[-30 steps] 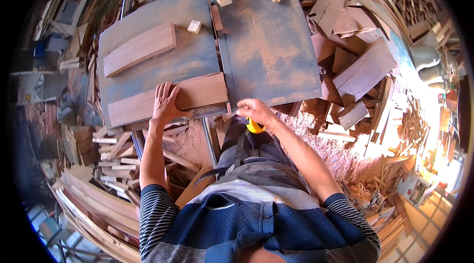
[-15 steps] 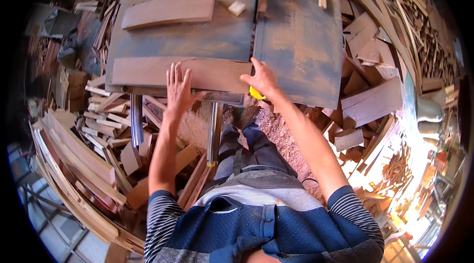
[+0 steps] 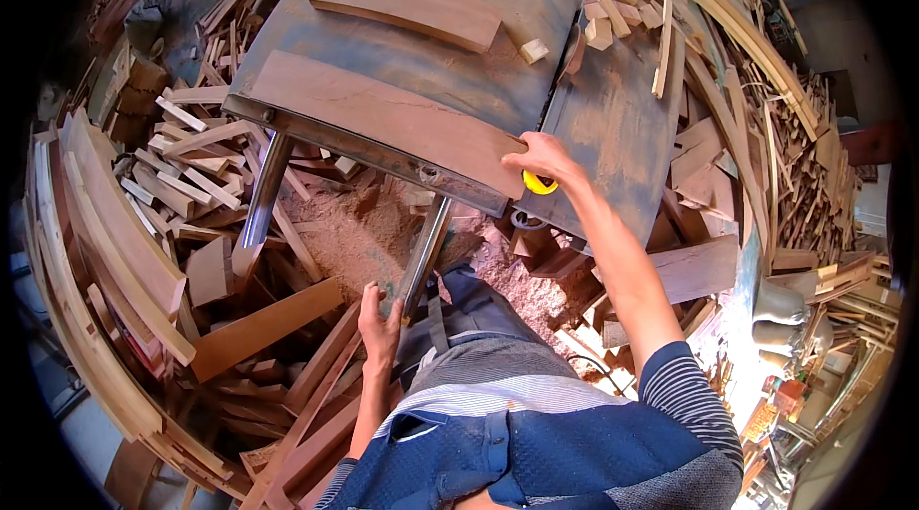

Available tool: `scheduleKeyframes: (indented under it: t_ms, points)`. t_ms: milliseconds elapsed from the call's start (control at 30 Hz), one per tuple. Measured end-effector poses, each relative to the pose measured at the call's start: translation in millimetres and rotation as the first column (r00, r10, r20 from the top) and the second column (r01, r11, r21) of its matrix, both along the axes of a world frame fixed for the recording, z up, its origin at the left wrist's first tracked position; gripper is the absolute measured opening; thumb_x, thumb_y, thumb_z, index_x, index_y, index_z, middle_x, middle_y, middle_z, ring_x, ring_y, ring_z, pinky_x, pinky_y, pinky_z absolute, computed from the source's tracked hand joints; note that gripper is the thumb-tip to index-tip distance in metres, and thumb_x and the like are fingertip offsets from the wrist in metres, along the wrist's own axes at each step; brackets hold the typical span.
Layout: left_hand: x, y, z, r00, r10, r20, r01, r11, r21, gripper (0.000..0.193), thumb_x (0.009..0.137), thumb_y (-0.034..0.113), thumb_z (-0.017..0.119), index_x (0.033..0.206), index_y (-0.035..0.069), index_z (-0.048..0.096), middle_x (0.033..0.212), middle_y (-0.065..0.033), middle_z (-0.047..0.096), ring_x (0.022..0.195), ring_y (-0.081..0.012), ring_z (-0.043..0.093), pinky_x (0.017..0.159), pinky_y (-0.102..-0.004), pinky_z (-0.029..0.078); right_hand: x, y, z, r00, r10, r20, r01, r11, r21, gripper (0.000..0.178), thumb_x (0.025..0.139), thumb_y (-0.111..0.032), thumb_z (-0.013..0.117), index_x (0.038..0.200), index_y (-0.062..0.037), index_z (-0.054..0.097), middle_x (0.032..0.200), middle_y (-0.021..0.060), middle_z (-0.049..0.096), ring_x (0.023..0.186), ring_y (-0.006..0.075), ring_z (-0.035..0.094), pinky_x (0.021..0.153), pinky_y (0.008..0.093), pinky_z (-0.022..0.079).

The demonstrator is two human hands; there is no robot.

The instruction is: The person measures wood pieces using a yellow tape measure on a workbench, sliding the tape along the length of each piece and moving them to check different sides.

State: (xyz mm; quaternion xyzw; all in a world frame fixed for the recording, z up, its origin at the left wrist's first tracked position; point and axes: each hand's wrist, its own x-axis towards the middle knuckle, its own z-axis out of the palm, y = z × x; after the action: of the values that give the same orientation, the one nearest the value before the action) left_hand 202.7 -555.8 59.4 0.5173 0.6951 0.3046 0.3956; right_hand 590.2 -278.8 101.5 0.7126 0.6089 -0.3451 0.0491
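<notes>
A long, flat wooden board (image 3: 383, 117) lies along the near edge of a dusty metal saw table (image 3: 287, 17). My right hand (image 3: 544, 158) is closed at the board's right end, fingers and thumb against it. A rounded bright yellow thing (image 3: 541, 184) shows just under that hand; I cannot make out its kind. Lower down, off the table and beside a shiny metal leg (image 3: 426, 251), my left hand (image 3: 381, 320) is raised with its fingers loosely apart and nothing in them. Another curved wooden piece (image 3: 407, 7) lies farther back on the table.
Small wood blocks (image 3: 603, 22) lie on the right table section, and one block (image 3: 534, 51) sits near the slot. Offcuts (image 3: 191, 165) heap up at the left, beside long curved planks (image 3: 124, 251). Sawdust (image 3: 349, 227) covers the floor under the table. More scrap wood piles at right.
My left hand has come off the board and dropped down near my body. My right hand stays at the board's right end. The whole view has turned, so the table appears tilted.
</notes>
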Motion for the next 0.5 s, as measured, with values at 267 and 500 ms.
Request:
scheduleKeyframes:
  t_ms: [267, 500]
  points:
    - [12.3, 26.7, -8.2, 0.981, -0.015, 0.192, 0.031, 0.996, -0.078, 0.056, 0.09, 0.014, 0.079, 0.137, -0.005, 0.056, 0.123, -0.0185, 0.068, 0.108, -0.0262, 0.069, 0.096, -0.0376, 0.054, 0.7, -7.4, 3.2, 0.998, -0.008, -0.061, 0.009, 1.0, 0.029, 0.073, 0.066, -0.047, 0.078, 0.119, 0.0013, 0.069, 0.109, 0.0235, 0.073, 0.102, 0.0366, 0.07, 0.087, 0.0432, 0.055]
    - [24.7, 54.4, -7.2, 0.912, -0.094, 0.399, 0.184, 0.964, -0.194, 0.054, 0.094, 0.009, 0.075, 0.14, -0.006, 0.052, 0.115, -0.015, 0.071, 0.104, -0.0177, 0.067, 0.092, -0.0314, 0.054, 4.1, 3.7, 0.4, 0.997, -0.01, -0.08, 0.004, 0.998, -0.067, 0.072, 0.061, -0.046, 0.081, 0.113, 0.0022, 0.068, 0.107, 0.0232, 0.073, 0.1, 0.0348, 0.07, 0.084, 0.0428, 0.054]
